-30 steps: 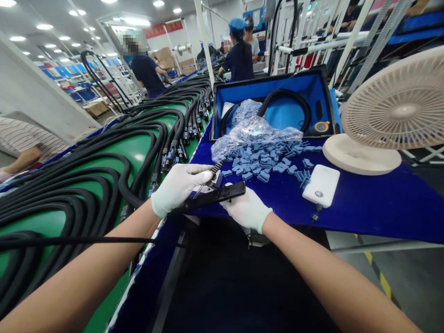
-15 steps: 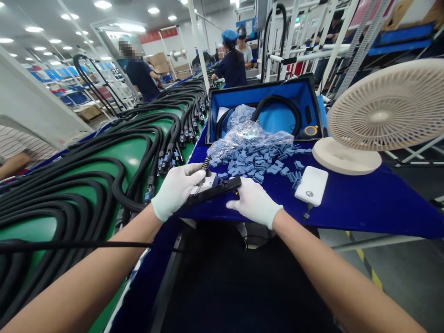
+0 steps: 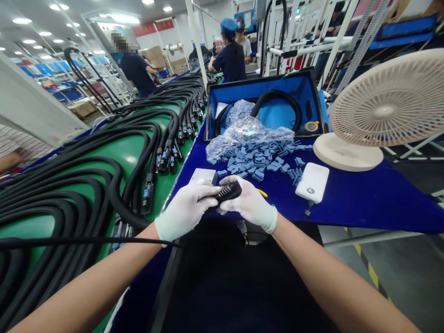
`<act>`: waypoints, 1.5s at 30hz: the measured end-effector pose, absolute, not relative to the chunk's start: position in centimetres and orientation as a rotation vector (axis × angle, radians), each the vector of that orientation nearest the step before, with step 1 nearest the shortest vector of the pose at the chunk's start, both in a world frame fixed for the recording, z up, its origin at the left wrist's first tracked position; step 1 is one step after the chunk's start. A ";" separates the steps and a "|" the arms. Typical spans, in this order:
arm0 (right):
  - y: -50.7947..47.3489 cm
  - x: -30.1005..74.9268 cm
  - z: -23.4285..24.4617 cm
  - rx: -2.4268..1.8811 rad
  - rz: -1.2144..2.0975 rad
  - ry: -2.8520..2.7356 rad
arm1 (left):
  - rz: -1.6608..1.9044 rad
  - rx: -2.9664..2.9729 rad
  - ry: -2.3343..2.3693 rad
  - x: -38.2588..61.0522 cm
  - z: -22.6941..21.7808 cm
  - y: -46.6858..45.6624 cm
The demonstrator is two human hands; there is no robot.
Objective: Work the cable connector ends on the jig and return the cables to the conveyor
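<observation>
My left hand (image 3: 189, 203), in a white glove, pinches a dark ribbed piece that looks like a coil spring (image 3: 224, 191), which lies against a black plastic part (image 3: 234, 190). Around the far end of that black part close the fingers of my right hand (image 3: 250, 203), also gloved in white. How far the two pieces are joined is hidden by my fingers. Just beyond my left hand sits a white block (image 3: 204, 175) on the blue table. Something yellow (image 3: 262, 193), like a tool handle, shows beside my right hand.
Beyond my hands lie a pile of blue plastic clips (image 3: 258, 159) and a clear plastic bag (image 3: 248, 132). A blue bin (image 3: 277, 85) stands behind them. Right are a white device (image 3: 312, 182) and a fan (image 3: 383, 111). Black hoses (image 3: 86, 185) cover the green belt. Co-workers stand farther back.
My left hand has brought the spring-like piece down and right, off the white block, to the black part. My right hand has turned the black part and closed more around it.
</observation>
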State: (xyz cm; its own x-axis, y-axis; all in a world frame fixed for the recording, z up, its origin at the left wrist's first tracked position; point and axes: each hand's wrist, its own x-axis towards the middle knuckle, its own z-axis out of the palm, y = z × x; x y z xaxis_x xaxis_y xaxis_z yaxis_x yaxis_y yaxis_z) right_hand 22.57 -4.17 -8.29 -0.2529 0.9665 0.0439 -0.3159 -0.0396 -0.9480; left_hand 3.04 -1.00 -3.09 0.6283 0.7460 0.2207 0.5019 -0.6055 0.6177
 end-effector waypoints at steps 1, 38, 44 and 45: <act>-4.1 22.5 -8.3 -0.822 1.553 -1.147 | 0.685 2.353 0.975 3.1 -3.5 -1.2; -4.9 25.3 -7.1 -1.109 0.998 -1.949 | 1.356 0.421 0.810 2.7 -5.8 -1.6; -0.8 29.7 -10.2 -2.118 0.015 -1.900 | 1.451 1.096 0.978 0.8 -3.9 0.9; -0.3 30.0 -10.6 -2.128 -0.026 -1.942 | 1.441 1.199 1.038 0.7 -3.3 1.6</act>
State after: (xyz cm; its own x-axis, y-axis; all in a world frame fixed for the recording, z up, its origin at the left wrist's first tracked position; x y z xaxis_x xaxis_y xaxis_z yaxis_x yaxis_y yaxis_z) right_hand 29.96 -0.33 -10.62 0.1066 0.9765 0.1874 0.9812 -0.0728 -0.1785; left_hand 0.69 1.64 -3.29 -0.0588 0.9832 0.1728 -0.1480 -0.1797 0.9725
